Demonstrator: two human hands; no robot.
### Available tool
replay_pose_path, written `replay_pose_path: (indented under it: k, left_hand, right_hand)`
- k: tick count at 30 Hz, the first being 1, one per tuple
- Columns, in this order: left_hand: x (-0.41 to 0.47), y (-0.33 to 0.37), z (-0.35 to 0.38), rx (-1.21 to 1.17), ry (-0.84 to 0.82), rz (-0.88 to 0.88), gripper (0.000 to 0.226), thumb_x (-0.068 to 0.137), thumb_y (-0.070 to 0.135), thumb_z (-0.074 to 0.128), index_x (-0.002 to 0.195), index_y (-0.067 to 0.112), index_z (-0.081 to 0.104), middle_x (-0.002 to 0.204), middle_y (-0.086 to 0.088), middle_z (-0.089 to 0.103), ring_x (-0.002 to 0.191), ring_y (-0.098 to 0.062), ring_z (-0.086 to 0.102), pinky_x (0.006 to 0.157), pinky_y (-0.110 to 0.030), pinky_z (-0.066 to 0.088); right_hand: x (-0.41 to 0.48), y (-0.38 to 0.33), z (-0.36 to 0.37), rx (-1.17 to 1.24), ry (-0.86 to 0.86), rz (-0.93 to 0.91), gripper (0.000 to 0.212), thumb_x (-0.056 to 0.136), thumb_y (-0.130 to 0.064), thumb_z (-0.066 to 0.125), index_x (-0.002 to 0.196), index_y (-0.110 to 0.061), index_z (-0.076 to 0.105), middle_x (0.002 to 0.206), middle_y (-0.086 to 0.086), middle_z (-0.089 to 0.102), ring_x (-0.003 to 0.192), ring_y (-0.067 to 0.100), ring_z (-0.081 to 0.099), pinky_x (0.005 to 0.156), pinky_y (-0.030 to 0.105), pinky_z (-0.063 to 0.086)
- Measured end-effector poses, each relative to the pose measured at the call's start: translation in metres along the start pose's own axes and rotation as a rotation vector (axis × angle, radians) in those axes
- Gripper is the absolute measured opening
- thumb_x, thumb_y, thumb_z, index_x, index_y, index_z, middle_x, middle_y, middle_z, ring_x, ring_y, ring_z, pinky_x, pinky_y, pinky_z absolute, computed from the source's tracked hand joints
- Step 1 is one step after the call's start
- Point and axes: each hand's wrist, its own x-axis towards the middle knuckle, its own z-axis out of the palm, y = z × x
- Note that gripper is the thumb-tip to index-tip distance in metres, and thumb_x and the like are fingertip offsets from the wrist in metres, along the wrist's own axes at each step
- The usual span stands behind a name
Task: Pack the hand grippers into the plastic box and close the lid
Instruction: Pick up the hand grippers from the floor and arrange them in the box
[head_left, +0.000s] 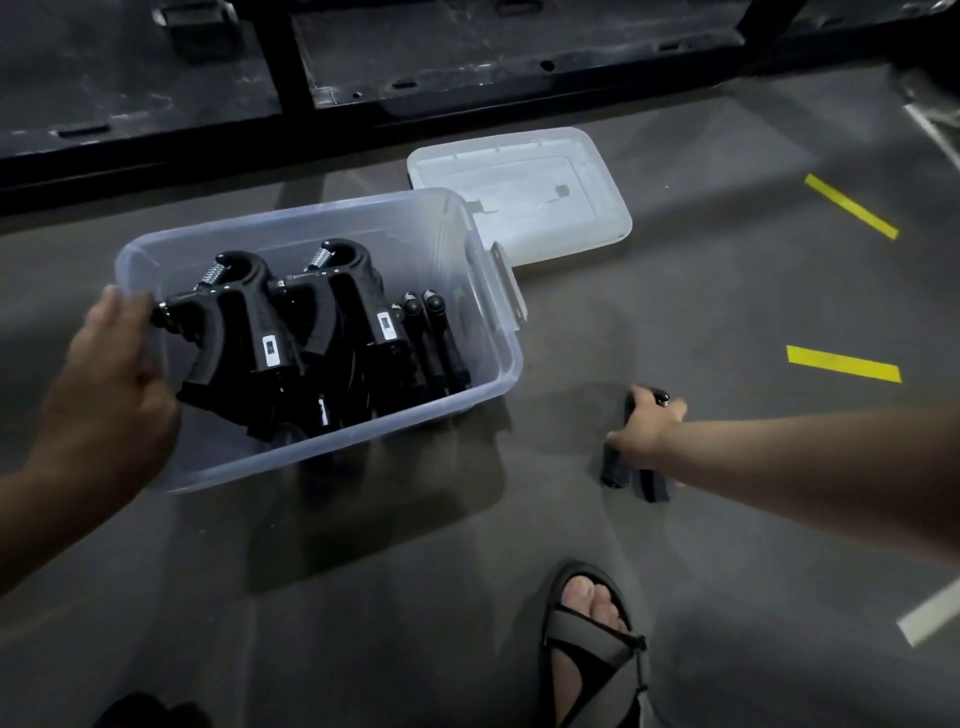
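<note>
Dim room, grey concrete floor (363, 597) with yellow tape marks (844, 364); black frames (291, 62) line the far side. A clear plastic box (291, 215) sits on the floor, black hand grippers (358, 306) inside, its lid (524, 187) lying just behind. Your left grip (111, 384) curls round one gripper (234, 332) at the box's left rim. Your right grip (649, 431) closes round a loose gripper (613, 470) on the floor, right of the box.

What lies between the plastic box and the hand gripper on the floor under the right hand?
Only bare floor, as the head view shows; the plastic box and the hand gripper under the right hand stand apart.
</note>
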Motion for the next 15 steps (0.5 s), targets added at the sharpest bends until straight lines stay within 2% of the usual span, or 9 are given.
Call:
replay_pose_path:
  k: [2,3,6,8,10,12,15]
  left_hand:
    - [-0.007,0.011,-0.001,-0.013,0.013,-0.012,0.069,0.079,0.023,0.027,0.145,0.042,0.032,0.151,-0.017,0.033,0.139,-0.034,0.031,0.115,-0.044,0.027]
    - [-0.008,0.018,-0.001,-0.023,0.001,-0.012,0.071,0.079,0.022,0.028,0.147,0.043,0.028,0.155,-0.013,0.028,0.143,-0.029,0.026,0.117,-0.039,0.023]
    - [-0.013,0.039,0.005,-0.024,-0.031,-0.007,0.064,0.086,0.005,0.039,0.149,0.016,0.033,0.158,-0.012,0.020,0.146,-0.025,0.018,0.117,-0.032,0.015]
    - [-0.019,0.055,0.010,-0.047,-0.032,-0.017,0.062,0.087,-0.007,0.040,0.147,0.010,0.035,0.158,-0.014,0.018,0.146,-0.025,0.016,0.115,-0.026,0.010]
    - [-0.027,0.070,0.015,-0.064,-0.043,-0.031,0.062,0.088,-0.008,0.039,0.147,0.009,0.033,0.159,-0.015,0.014,0.147,-0.023,0.012,0.114,-0.023,0.007]
    - [-0.032,0.077,0.017,-0.073,-0.045,-0.044,0.064,0.088,-0.006,0.039,0.149,0.010,0.029,0.160,-0.014,0.013,0.147,-0.023,0.012,0.115,-0.025,0.009]
    - [-0.032,0.082,0.019,-0.089,-0.047,-0.035,0.067,0.087,-0.007,0.039,0.151,0.009,0.023,0.160,-0.013,0.012,0.148,-0.021,0.010,0.116,-0.026,0.007]
  right_hand:
    - [0.002,-0.005,-0.001,-0.086,0.053,-0.091,0.076,0.084,-0.024,0.066,0.149,-0.028,0.026,0.149,0.013,0.024,0.130,0.042,0.034,0.112,0.044,0.030]
    - [0.004,-0.009,-0.004,-0.113,0.061,-0.166,0.082,0.084,-0.022,0.067,0.152,-0.025,0.021,0.152,0.012,0.024,0.134,0.042,0.031,0.114,0.043,0.029]
    - [0.009,-0.021,-0.007,-0.070,0.071,-0.298,0.085,0.083,-0.018,0.071,0.152,-0.014,0.023,0.153,0.013,0.028,0.136,0.039,0.032,0.113,0.037,0.028]
    - [0.006,-0.027,-0.004,-0.033,0.137,-0.270,0.079,0.079,-0.018,0.074,0.146,-0.013,0.032,0.150,0.016,0.026,0.134,0.038,0.032,0.111,0.036,0.030]
    - [0.000,-0.027,0.000,-0.069,0.172,-0.137,0.079,0.076,-0.026,0.079,0.140,-0.015,0.034,0.150,0.017,0.021,0.132,0.038,0.031,0.110,0.039,0.030]
    - [-0.006,-0.024,0.002,-0.124,0.117,-0.022,0.082,0.076,-0.036,0.080,0.137,-0.012,0.031,0.144,0.020,0.028,0.129,0.038,0.035,0.109,0.042,0.030]
    - [-0.005,-0.017,0.005,-0.132,0.084,-0.024,0.082,0.073,-0.036,0.082,0.130,-0.009,0.029,0.135,0.021,0.042,0.125,0.040,0.043,0.104,0.043,0.037]
